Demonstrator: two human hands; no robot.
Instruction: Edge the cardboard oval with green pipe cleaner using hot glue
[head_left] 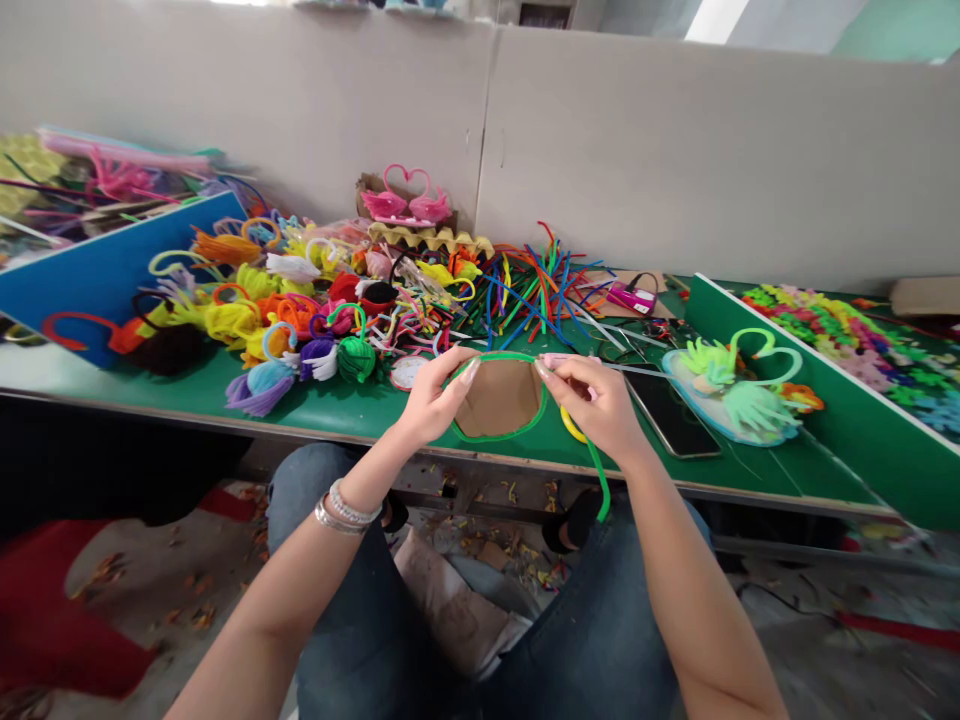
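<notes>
My left hand (442, 395) pinches the left edge of a flat brown cardboard piece (501, 398) with rounded sides. A green pipe cleaner (495, 436) runs around the cardboard's rim. At the upper right of the rim, my right hand (596, 400) pinches the pipe cleaner, and its loose end hangs down past the table edge. A slim pale pink object lies at the right fingers; what it is I cannot make out. Beside that hand is a yellow ring-shaped piece (572, 425), partly hidden. A dark phone (673, 412) lies to the right.
Pipe cleaner swans (255, 320) in many colours crowd the left of the green table. Loose pipe cleaners (536, 290) are heaped behind my hands. A green swan pair (757, 385) stands at right by a divider board (817, 400). A blue board (127, 260) slants at left.
</notes>
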